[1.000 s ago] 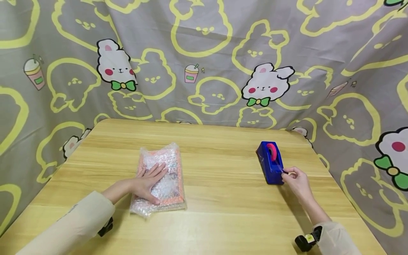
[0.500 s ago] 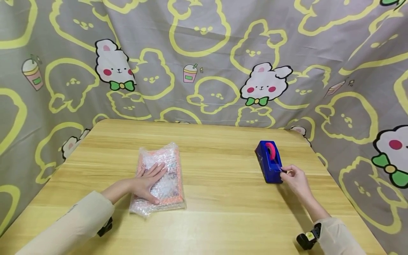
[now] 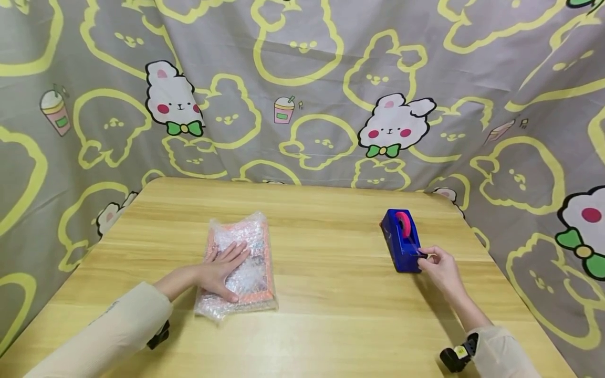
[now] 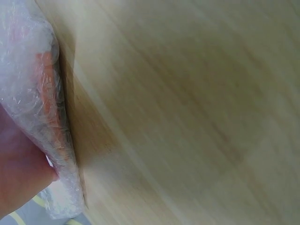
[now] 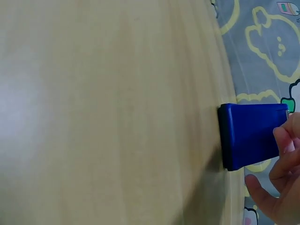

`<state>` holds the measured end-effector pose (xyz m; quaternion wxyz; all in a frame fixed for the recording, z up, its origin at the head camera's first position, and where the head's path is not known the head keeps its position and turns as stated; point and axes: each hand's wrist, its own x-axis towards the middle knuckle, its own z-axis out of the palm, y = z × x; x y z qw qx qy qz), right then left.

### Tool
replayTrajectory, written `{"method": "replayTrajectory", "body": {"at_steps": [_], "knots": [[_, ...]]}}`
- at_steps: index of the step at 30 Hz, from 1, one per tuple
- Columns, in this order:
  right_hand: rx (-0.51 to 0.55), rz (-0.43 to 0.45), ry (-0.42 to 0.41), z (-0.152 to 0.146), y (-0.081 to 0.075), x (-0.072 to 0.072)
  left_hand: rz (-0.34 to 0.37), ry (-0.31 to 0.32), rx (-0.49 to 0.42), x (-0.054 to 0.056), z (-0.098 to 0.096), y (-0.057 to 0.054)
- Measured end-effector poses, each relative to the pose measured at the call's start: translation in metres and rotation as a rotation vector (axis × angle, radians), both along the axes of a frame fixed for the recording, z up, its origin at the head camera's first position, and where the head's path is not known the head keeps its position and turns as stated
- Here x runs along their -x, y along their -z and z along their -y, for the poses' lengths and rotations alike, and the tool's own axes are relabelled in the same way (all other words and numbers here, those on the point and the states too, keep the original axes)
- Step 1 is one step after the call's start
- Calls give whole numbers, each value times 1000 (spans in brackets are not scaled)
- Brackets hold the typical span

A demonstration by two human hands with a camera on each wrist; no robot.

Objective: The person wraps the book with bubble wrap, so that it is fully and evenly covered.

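A flat orange-bordered frame (image 3: pixel 257 281) wrapped in clear bubble wrap lies on the left half of the table. My left hand (image 3: pixel 219 275) rests on it with fingers spread; the left wrist view catches only part of that hand beside the wrap's edge (image 4: pixel 49 103). To the right stands a blue tape dispenser (image 3: pixel 405 261) carrying a pink-cored tape roll (image 3: pixel 403 224). At its front end my right hand (image 3: pixel 441 269) pinches the end of the clear tape between thumb and forefinger. The right wrist view shows the dispenser's blue front (image 5: pixel 253 133) with the fingertips at its upper edge.
The wooden table (image 3: pixel 326 325) stretches between the two things. A grey curtain (image 3: pixel 326 94) with rabbit and bear drawings hangs behind it and along both sides. Small black cameras are strapped under both sleeves.
Hardly anything differs: the whole view shifts slightly with the head. Both hands keep their places on the wrapped frame and at the tape dispenser.
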<state>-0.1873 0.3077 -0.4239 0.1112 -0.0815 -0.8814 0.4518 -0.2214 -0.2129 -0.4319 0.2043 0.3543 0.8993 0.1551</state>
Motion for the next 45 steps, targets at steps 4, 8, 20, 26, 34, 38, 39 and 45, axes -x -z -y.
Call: {"method": "replayTrajectory", "body": {"at_steps": [4,8,20,26,34,38,39,45], "knots": [[28,37,-69,-2,-5,-1,4,-1,1,-1,2,0],[41,102,-189,-8,-16,-4,9,-4,2,-2,2,2],[259,-224,-654,31,-36,-15,-4,-14,-4,-3,3,3],[299,-296,-686,68,-37,-12,-3,-23,-9,-4,4,2],[225,-276,-785,109,-32,1,9,-19,-7,-4,3,1],[203,-187,-866,129,-35,8,4,-5,-23,-3,3,0],[203,-173,-884,135,-35,10,5,-4,-29,-2,3,0],[209,-133,-1019,169,-36,20,17,-4,-17,1,1,-1]]}}
